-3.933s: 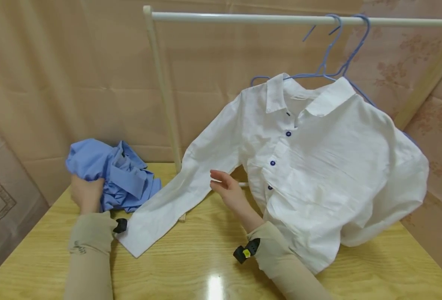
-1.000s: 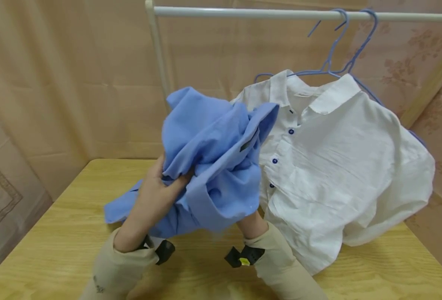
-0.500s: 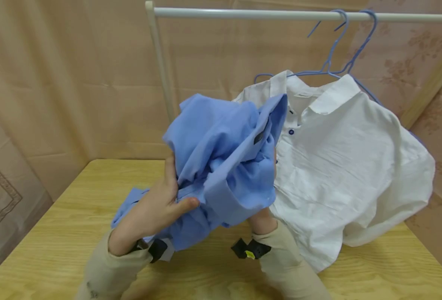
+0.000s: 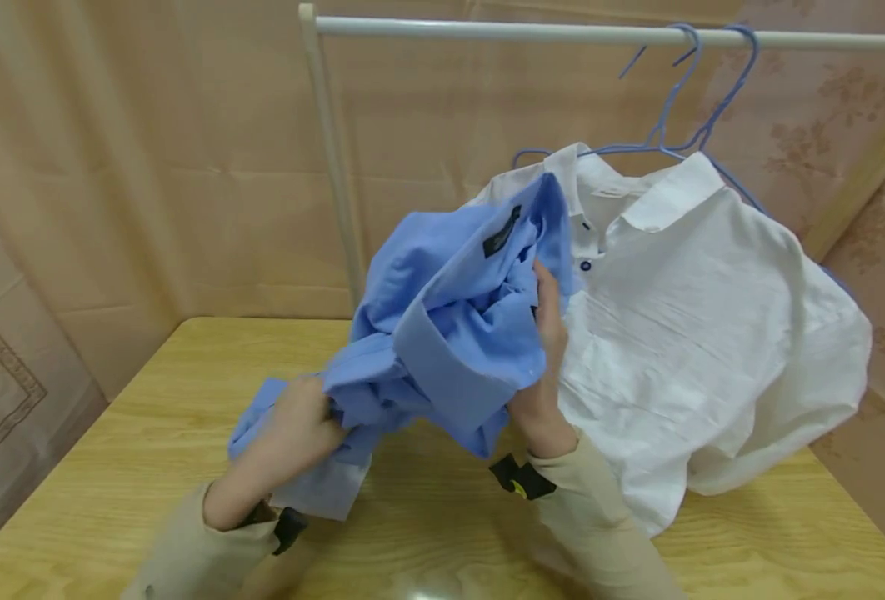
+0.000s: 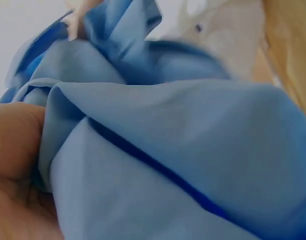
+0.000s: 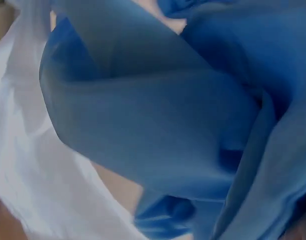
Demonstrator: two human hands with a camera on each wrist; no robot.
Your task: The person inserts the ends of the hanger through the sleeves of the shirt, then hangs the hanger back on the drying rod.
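Note:
A crumpled light-blue shirt [image 4: 442,317] is held up over the table in the head view, its collar and dark neck label uppermost. My left hand [image 4: 300,429] grips a fold of it at the lower left, and in the left wrist view that hand [image 5: 20,165] has cloth bunched against its fingers. On the other side my right hand [image 4: 547,367] holds the shirt near the collar, thumb over the cloth and other fingers hidden behind it. Blue fabric [image 6: 143,120] fills most of the right wrist view. A blue sleeve end hangs by the left forearm.
Behind and to the right, a white shirt [image 4: 682,308] with dark buttons hangs on a blue hanger [image 4: 663,146]. A second blue hanger hooks over the same white rail [image 4: 487,32]. The wooden table [image 4: 187,375] lies below, with a beige curtain behind.
The blue shirt, earlier heaped at the table's left, has been lifted to the middle. Lately the left hand shifted down to a lower fold, and the right thumb came into sight near the collar.

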